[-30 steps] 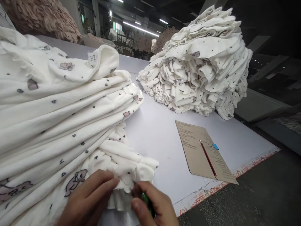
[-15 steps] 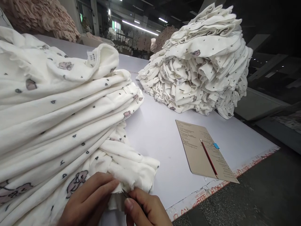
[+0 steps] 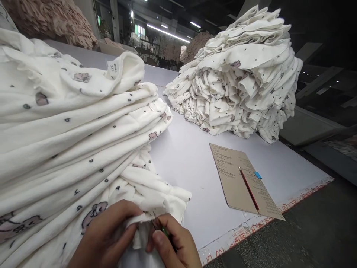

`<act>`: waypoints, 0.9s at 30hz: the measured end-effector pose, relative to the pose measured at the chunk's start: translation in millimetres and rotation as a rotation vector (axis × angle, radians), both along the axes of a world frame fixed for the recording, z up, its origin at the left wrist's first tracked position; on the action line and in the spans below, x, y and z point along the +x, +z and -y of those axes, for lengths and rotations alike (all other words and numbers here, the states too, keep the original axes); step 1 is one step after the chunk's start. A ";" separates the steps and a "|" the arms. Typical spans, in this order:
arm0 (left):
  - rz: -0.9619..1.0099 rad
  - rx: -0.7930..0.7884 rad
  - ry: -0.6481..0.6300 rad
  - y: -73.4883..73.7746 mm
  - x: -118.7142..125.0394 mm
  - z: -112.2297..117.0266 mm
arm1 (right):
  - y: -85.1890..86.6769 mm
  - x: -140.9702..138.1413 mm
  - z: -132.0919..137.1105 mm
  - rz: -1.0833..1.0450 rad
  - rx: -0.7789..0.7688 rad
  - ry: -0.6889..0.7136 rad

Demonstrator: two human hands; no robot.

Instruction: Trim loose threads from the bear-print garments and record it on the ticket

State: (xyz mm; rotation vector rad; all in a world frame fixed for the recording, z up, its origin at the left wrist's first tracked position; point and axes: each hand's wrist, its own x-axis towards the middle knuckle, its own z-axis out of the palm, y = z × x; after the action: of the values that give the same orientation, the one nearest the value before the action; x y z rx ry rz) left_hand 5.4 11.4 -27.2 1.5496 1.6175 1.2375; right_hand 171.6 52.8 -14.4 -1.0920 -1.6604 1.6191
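A pile of white cloth garments (image 3: 92, 145) printed with bears and small dark marks spreads over the left of the table. My left hand (image 3: 107, 236) is closed at the pile's near edge, pinching a folded fabric edge (image 3: 141, 218) between thumb and fingers. Close beside it, my right hand (image 3: 175, 242) is closed around a small pointed metal tool with a green part (image 3: 165, 232). The tool's tip touches or nearly touches the pinched fabric; most of its body is hidden by my fingers. A label marked 2XL (image 3: 113, 69) shows on the top garment.
A tall stack of similar white garments (image 3: 242, 82) stands at the back right. Nearer lies a printed tan board (image 3: 228, 182) with a red-and-black pencil (image 3: 249, 191) and a blue clip (image 3: 257, 175). Red-lettered tape lines the table's edge (image 3: 234, 238). Pink cloth (image 3: 52, 22) is heaped behind.
My left hand has rolled over and lifted the fabric edge slightly, its thumb now showing. My right hand has turned the tool a little, so its green part shows. The view has shifted slightly.
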 end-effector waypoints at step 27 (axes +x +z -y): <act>0.480 -0.448 -0.012 8.7 4.8 -10.0 | -7.0 -19.6 -11.0 -0.006 0.318 -0.124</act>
State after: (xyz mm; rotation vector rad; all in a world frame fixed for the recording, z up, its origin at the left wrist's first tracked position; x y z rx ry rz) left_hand 10.1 21.5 -18.6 0.9019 1.4332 1.0444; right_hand 152.0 63.9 -21.3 -1.0035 -1.7365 1.2275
